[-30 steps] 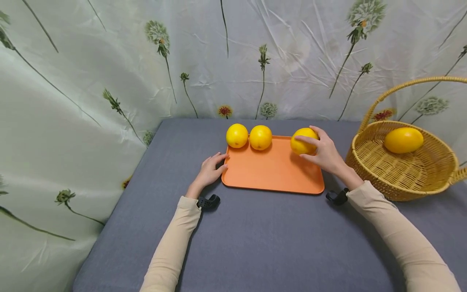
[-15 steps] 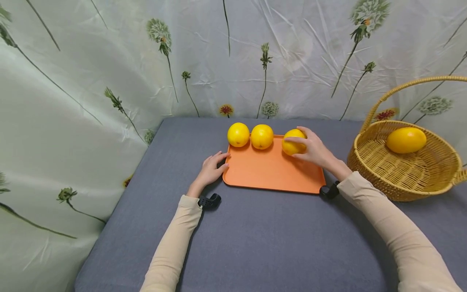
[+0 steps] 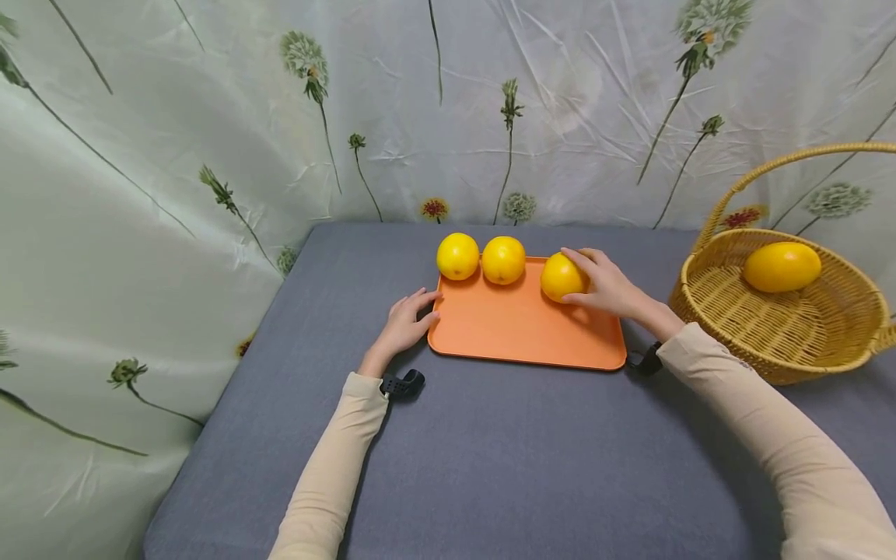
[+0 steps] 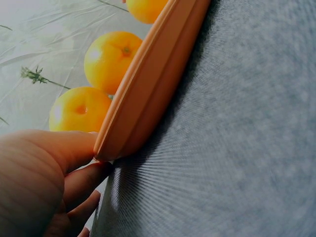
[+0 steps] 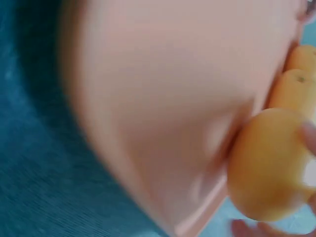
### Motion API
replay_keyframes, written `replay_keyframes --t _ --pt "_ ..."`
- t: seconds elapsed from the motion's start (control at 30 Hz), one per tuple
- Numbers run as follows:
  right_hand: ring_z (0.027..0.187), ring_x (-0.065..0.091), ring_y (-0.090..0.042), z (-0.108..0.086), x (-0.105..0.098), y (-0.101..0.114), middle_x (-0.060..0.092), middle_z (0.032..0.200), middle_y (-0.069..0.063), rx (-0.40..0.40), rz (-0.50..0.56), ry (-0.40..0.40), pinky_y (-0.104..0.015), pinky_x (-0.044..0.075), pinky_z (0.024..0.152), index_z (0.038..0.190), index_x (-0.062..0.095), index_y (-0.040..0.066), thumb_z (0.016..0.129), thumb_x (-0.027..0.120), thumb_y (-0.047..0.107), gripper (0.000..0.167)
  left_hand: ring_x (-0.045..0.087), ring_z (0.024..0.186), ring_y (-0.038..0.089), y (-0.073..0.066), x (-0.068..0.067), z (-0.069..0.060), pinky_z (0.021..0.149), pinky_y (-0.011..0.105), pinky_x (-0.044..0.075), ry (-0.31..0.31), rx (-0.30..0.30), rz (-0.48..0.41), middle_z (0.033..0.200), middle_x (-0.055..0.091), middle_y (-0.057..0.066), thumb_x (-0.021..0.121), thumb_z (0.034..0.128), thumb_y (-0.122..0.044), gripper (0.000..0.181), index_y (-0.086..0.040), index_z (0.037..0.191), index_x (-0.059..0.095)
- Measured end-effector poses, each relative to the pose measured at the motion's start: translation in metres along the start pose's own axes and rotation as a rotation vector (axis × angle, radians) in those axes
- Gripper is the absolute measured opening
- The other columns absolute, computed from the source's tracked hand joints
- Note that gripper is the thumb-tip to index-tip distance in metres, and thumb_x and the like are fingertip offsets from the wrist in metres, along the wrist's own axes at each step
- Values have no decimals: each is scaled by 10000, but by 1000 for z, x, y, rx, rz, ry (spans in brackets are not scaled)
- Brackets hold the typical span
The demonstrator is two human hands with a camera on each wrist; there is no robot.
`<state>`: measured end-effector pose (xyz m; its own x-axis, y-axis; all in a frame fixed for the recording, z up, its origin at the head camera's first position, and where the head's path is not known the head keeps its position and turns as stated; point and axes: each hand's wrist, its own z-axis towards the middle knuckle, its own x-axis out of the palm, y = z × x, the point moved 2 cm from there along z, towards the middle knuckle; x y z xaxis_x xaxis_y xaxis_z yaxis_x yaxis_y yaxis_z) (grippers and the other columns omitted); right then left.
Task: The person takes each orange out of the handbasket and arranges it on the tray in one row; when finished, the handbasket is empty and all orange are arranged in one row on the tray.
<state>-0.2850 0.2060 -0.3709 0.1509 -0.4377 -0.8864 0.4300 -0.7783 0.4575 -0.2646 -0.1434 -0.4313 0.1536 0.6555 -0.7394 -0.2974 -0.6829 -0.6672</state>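
Note:
An orange tray (image 3: 525,334) lies on the table with two oranges, the left orange (image 3: 458,257) and the middle orange (image 3: 503,260), side by side at its back left. The right orange (image 3: 560,278) sits at the tray's back edge, apart from them. My right hand (image 3: 607,288) is at its right side, fingers and thumb loosely spread around it and touching at most lightly. In the right wrist view, fingers (image 5: 308,138) show only at the picture's edge. My left hand (image 3: 406,323) touches the tray's left rim with thumb and extended fingers (image 4: 81,180).
A wicker basket (image 3: 689,303) with a tall handle stands right of the tray, holding one yellow-orange fruit (image 3: 782,267). A flower-printed curtain (image 3: 392,117) hangs behind and left of the grey table (image 3: 532,459).
My right hand brought the right orange leftward along the tray's back, then loosened and drew back to the right. The left hand stays at the tray's rim.

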Motion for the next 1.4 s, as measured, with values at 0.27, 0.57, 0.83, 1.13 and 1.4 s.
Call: replay_keyframes --t 0.27,0.57,0.83,1.13,1.4 --pt "1100 509 -426 -1 -11 -1 451 1320 -321 46 55 65 -560 413 925 1489 257 117 851 681 232 774 301 1423 312 -1 -1 1 1168 545 141 -5 17 9 1404 505 137 535 936 -187 426 -50 1338 508" --pt "1185 476 -435 16 -8 4 395 1426 -276 101 115 69 -581 399 954 1473 292 131 844 687 206 747 315 1416 314 -2 1 -1 1164 546 153 -12 21 18 1398 511 135 545 925 -181 433 -53 1337 509" --pt "1157 503 -439 32 -2 12 389 1429 -271 140 153 57 -564 419 949 1469 290 151 843 684 193 741 317 1415 315 -2 0 0 1163 547 156 -12 19 24 1399 510 137 545 926 -179 430 -47 1334 512" --pt "1264 424 -481 40 0 8 312 1482 -251 173 213 73 -583 398 1006 1481 257 168 850 678 197 760 308 1420 310 -2 0 -1 1168 537 149 -15 18 12 1402 508 133 536 934 -184 424 -52 1337 512" --pt "1264 433 -486 41 1 4 308 1489 -240 173 220 70 -575 400 1014 1483 257 178 849 683 220 765 304 1422 308 -2 0 0 1168 541 145 -5 12 23 1408 502 131 531 938 -189 430 -52 1345 503"
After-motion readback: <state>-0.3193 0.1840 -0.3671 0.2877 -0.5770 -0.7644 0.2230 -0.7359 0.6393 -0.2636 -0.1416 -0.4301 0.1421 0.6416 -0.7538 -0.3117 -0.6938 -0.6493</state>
